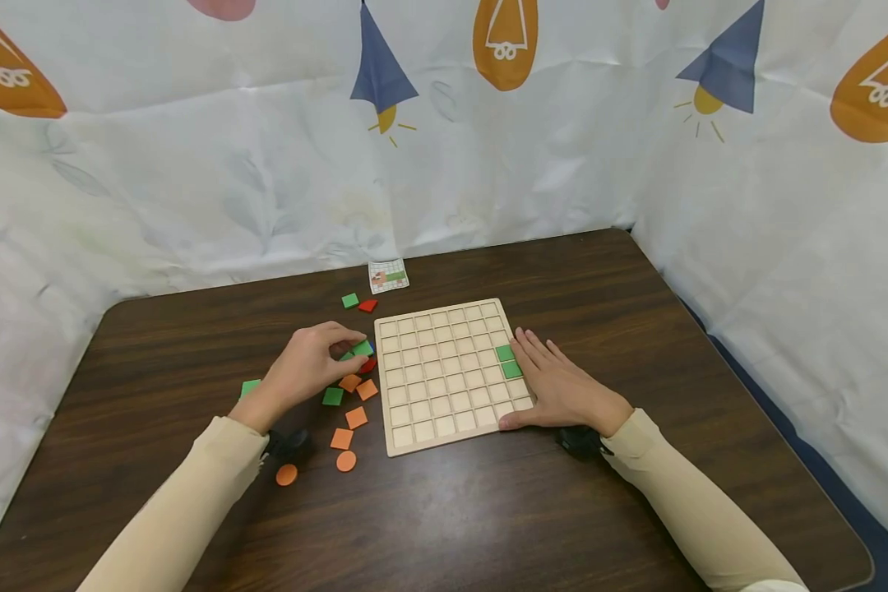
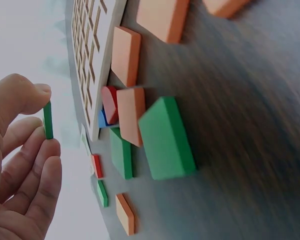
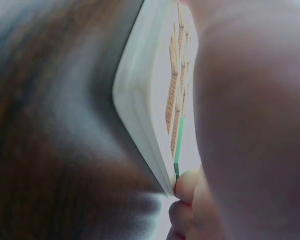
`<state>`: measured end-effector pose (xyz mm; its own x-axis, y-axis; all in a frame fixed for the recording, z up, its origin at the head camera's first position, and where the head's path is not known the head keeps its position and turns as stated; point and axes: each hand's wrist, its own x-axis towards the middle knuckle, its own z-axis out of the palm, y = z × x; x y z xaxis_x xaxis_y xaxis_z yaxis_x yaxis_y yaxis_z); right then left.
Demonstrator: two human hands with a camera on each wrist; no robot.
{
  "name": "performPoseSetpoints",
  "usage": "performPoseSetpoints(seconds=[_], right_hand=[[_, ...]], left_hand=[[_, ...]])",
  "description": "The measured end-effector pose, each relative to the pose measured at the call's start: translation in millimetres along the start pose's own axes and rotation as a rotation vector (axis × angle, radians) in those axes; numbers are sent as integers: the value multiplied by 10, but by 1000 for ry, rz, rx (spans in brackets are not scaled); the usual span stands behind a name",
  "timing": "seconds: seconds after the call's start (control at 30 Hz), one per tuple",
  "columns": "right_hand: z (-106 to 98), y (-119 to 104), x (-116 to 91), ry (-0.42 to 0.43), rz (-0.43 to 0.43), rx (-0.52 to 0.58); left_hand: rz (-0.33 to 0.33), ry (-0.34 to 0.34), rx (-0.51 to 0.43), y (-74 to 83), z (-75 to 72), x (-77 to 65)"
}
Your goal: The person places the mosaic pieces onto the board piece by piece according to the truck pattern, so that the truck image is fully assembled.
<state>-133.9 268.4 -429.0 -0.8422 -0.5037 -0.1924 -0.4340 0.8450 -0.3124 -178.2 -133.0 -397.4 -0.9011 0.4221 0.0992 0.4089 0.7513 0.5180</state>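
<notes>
Between thumb and finger my left hand (image 1: 307, 362) pinches a green square tile (image 2: 48, 120), held up off the table left of the wooden grid board (image 1: 444, 448). Below and around that hand lie a green tile (image 1: 333, 396), several orange square tiles (image 1: 356, 418) and a red piece (image 2: 110, 104). My right hand (image 1: 562, 386) rests along the board's right edge, its fingers straight and its thumb at the near right corner. Two green tiles (image 1: 512, 370) sit in cells at the board's right side, beside the right fingers. In the right wrist view the palm hides much of the board.
A small printed card (image 1: 388, 276) lies behind the board, with a green tile (image 1: 350, 301) and a red piece (image 1: 368, 305) near it. Orange round pieces (image 1: 346, 461) lie toward the front left. A patterned white curtain (image 1: 281, 164) hangs behind the brown table (image 1: 444, 526).
</notes>
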Motion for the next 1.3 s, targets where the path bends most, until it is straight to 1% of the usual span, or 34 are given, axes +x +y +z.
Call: performPoseSetpoints(seconds=[0.47,0.73,0.9,1.07,1.3], right_hand=[[7,18,2,0,5,2],[10,27,-3,0,8,5],[15,32,-6,1,8,6],[9,25,-10,5,3,7],[11,25,-6,7,-5,6]], left_hand=[[55,-3,-15,151,71,159],[95,-11,-17,247,140,248],[105,-30,-24,334,192,307],[129,-46,-19,414,229,376],[146,-82,-53,518,280,456]])
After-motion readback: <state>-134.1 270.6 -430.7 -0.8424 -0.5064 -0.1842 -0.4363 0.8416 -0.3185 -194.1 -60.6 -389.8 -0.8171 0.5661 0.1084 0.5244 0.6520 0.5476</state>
